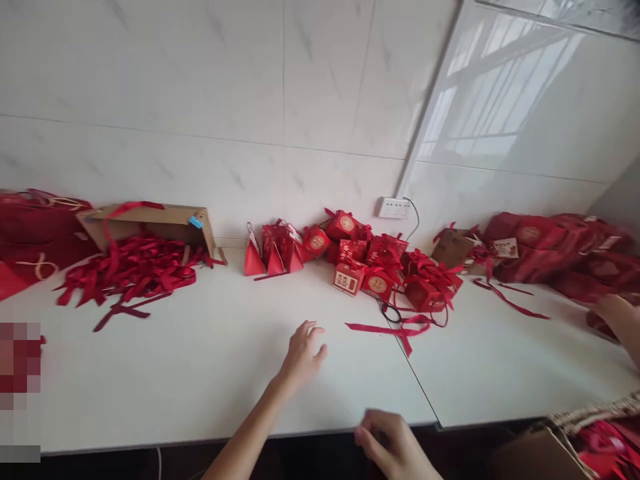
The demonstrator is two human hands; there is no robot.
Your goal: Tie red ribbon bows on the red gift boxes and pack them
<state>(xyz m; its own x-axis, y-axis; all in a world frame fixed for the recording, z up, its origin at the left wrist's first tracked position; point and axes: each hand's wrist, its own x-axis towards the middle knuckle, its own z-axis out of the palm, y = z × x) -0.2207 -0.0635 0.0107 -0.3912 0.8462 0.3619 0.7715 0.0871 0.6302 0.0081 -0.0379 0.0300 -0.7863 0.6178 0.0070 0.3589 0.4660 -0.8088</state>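
My left hand is over the white table with its fingers apart and nothing in them. Closer to me, at the table's front edge, my right hand has its fingers curled in; what they hold, if anything, is hidden. Beyond my hands lies a heap of small red gift boxes with gold emblems and ribbons. A loose red ribbon lies in front of the heap, next to the dark handle of what looks like scissors. Several red triangular boxes stand to the heap's left.
At left, red ribbons spill from a cardboard box on its side. Red bags are piled at right, near another person's hand. A carton with red items stands at bottom right. A power strip hangs on the wall.
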